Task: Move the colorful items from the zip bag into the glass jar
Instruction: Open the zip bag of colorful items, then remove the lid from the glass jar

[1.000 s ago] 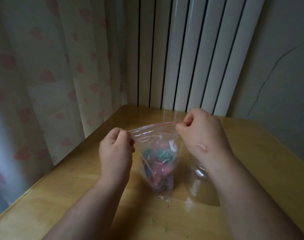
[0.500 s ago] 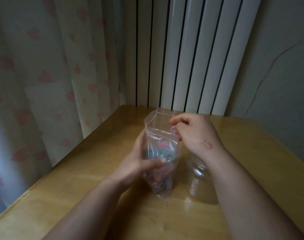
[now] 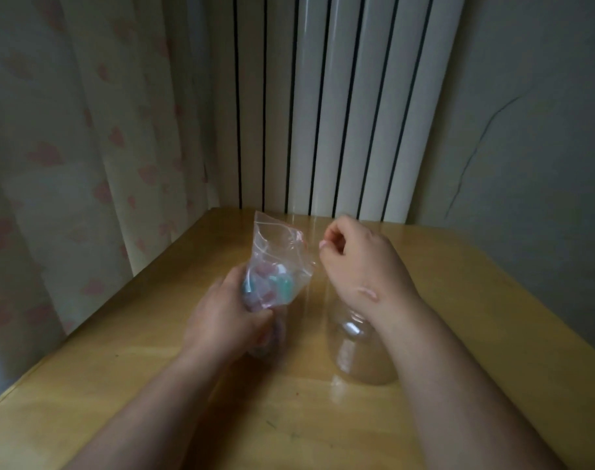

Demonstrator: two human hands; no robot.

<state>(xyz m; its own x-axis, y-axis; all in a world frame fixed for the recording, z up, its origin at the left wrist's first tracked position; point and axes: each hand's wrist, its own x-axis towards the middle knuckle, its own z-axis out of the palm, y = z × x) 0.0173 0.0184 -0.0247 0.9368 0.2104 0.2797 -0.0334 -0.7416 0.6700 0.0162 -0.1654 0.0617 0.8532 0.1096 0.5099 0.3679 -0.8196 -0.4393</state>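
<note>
2 grips | left hand (image 3: 221, 320) holds zip bag (image 3: 277, 244), colorful items (image 3: 272, 287) blurred | right hand (image 3: 357, 259) curled, contents unclear | glass jar (image 3: 353, 362) part-hidden

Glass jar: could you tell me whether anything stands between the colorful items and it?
Yes: the right hand and wrist lie over the glass jar, hiding its mouth; the colorful items sit inside the zip bag.

One zip bag (image 3: 279, 252), its colorful items (image 3: 272, 286) too jumbled to count; one glass jar (image 3: 360, 361); one left hand (image 3: 221, 320), one right hand (image 3: 357, 262); one table (image 3: 458, 334).
</note>
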